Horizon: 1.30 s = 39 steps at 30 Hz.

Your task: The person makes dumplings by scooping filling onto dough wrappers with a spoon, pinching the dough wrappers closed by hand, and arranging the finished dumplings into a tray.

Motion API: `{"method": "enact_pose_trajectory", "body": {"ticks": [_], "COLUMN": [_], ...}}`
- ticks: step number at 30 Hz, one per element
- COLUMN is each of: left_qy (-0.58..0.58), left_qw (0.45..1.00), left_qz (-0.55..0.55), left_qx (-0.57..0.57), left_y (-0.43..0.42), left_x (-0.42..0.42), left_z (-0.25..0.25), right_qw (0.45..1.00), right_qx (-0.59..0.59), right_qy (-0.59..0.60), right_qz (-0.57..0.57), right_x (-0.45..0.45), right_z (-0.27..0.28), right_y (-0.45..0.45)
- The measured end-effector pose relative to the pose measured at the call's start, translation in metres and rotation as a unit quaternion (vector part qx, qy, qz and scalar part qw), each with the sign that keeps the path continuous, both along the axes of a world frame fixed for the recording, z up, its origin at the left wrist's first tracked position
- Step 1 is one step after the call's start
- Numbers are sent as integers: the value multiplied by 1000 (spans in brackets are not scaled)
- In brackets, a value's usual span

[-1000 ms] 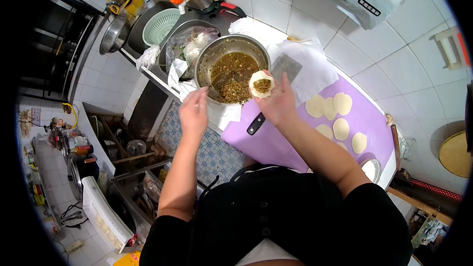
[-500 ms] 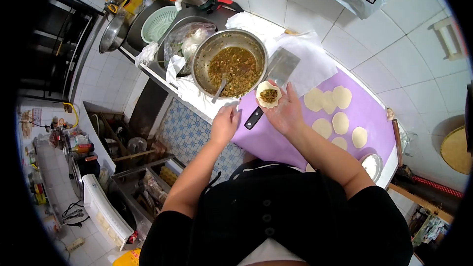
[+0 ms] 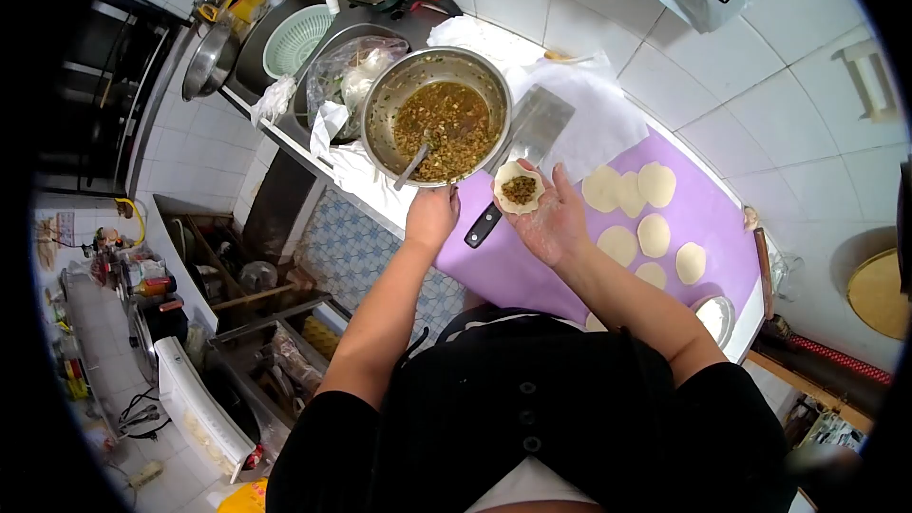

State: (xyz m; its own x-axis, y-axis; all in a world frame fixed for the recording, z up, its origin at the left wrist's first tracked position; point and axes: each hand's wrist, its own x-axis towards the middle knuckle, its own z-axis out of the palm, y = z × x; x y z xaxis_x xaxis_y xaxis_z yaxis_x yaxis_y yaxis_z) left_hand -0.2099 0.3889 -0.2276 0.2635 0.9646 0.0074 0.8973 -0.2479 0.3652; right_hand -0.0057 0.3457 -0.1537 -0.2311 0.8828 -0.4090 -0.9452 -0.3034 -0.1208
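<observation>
My right hand [image 3: 549,226] is palm up and holds a round dough wrapper [image 3: 507,201] with chopped filling [image 3: 519,190] in its middle. The wrapper's edge is slightly ruffled. My left hand [image 3: 432,216] is at the near rim of a large steel bowl [image 3: 371,133], fingers together and tips partly hidden. Brown-green filling fills the lower part of the bowl, and a spoon [image 3: 411,167] leans in it. Beside the bowl lies a cleaver [image 3: 541,123] with a black handle. Several flat dough rounds [image 3: 655,235] lie on a purple mat [image 3: 560,287] to the right.
A small bowl of white powder [image 3: 714,319] sits at the mat's right end. Left of the steel bowl are a plastic bag [image 3: 347,81] and a sink holding a pale green colander [image 3: 295,40]. White cloth [image 3: 366,180] lies under the bowl. A tiled wall [image 3: 708,85] stands behind the counter.
My left hand has moved away from the spoon and round to the bowl's near rim. The spoon now rests in the filling. My right hand has come slightly nearer to me, still holding the wrapper.
</observation>
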Motion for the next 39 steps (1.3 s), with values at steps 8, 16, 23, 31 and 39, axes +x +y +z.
{"method": "enact_pose_trajectory", "body": {"ticks": [8, 16, 23, 31, 39], "left_qy": [49, -90, -343, -225, -253], "left_qw": [998, 995, 935, 960, 956], "left_qz": [-28, 6, -14, -65, -23], "left_qx": [6, 31, 88, 155, 150], "left_y": [0, -12, -56, -64, -98], "left_x": [0, 0, 27, 32, 29], "left_z": [2, 7, 113, 159, 183], "right_qw": [1000, 1000, 999, 993, 988], "right_qx": [-10, -11, -3, 79, 89], "right_qy": [-12, 2, 13, 62, 109], "right_qz": [7, 17, 40, 64, 63], "right_x": [-3, -4, -14, -26, -32], "right_z": [-3, -6, 15, 56, 70], "right_y": [0, -1, -8, -26, -57]}}
